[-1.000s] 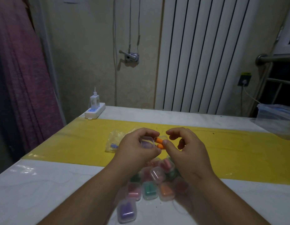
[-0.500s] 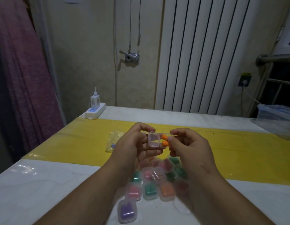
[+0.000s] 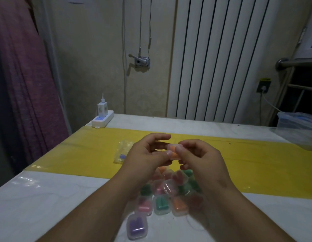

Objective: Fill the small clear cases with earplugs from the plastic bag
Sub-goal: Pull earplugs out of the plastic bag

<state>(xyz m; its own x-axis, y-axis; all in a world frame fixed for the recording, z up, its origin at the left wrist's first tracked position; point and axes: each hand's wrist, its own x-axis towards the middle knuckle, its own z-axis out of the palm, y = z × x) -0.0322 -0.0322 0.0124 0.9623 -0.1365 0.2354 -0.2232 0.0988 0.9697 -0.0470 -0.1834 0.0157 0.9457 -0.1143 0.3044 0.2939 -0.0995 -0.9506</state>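
Above the yellow strip, both my hands hold one small clear case (image 3: 173, 151) with orange earplugs inside. My left hand (image 3: 146, 154) pinches its left edge with thumb and fingers. My right hand (image 3: 198, 156) grips its right side, thumb on the front. The lid looks folded shut over the orange plugs. Below my wrists lies a pile of several filled clear cases (image 3: 166, 194) in pink, green, orange and purple. The plastic bag (image 3: 123, 151) lies on the yellow strip left of my left hand, with a purple earplug showing inside.
A white power strip (image 3: 103, 119) with a charger sits at the table's far left corner. A clear plastic tub (image 3: 298, 126) stands at the far right edge. The white table (image 3: 47, 198) carries a yellow strip (image 3: 256, 163) across its middle. A radiator and wall stand behind.
The case stood open with the orange plugs beside its lid; now the lid is folded over them and both hands pinch the case a little lower and to the right.
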